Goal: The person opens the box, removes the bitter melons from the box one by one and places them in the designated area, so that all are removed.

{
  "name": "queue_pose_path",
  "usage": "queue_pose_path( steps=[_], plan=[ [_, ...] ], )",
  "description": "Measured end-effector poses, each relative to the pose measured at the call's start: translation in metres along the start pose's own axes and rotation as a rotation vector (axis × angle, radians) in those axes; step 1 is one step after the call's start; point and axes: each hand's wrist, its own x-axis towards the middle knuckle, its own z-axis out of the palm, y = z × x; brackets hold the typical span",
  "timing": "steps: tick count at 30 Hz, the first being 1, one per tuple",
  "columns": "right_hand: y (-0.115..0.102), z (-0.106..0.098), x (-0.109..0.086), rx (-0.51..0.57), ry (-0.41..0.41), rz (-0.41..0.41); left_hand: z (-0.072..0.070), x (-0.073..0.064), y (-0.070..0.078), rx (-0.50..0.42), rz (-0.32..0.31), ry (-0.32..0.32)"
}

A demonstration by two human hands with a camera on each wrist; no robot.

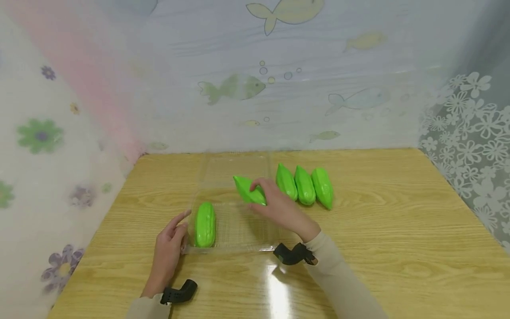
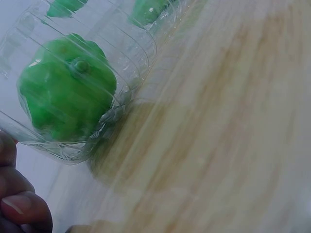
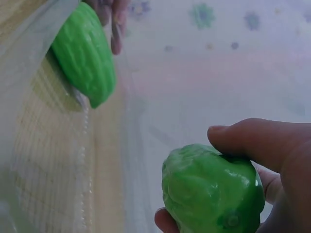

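Observation:
A clear plastic clamshell container [image 1: 243,249] lies opened out on the table, lid to the back. One green bitter melon [image 1: 205,225] lies lengthwise along the left side of its base; the left wrist view shows this bitter melon [image 2: 65,92] end-on through the clear wall. My right hand [image 1: 279,208] grips another bitter melon [image 3: 211,189] between thumb and fingers, above the container, its pointed end [image 1: 240,182] tilted toward the back left. At the container's left wall my left hand [image 1: 169,243] rests with loosely bent fingers [image 2: 26,206], holding no melon.
Three more bitter melons, left [image 1: 286,181], middle [image 1: 304,186] and right [image 1: 322,186], lie side by side right of the container. The wooden table [image 1: 378,248] meets a wall covering [image 1: 299,110] printed with fish at the back.

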Motion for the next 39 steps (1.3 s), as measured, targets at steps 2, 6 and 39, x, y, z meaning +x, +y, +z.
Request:
queue_pose_path(
  steps=[2, 6, 39],
  plan=[
    [0.002, -0.003, 0.0, 0.001, 0.008, 0.008, 0.0, 0.001, 0.0, 0.003, 0.006, 0.0],
    [0.005, -0.011, 0.0, 0.022, 0.003, 0.04, 0.0, 0.002, -0.002, -0.003, 0.003, -0.002],
    [0.049, -0.072, -0.008, 0.15, 0.11, 0.154, 0.0, 0.015, -0.015, -0.032, 0.005, -0.022]
  ],
)
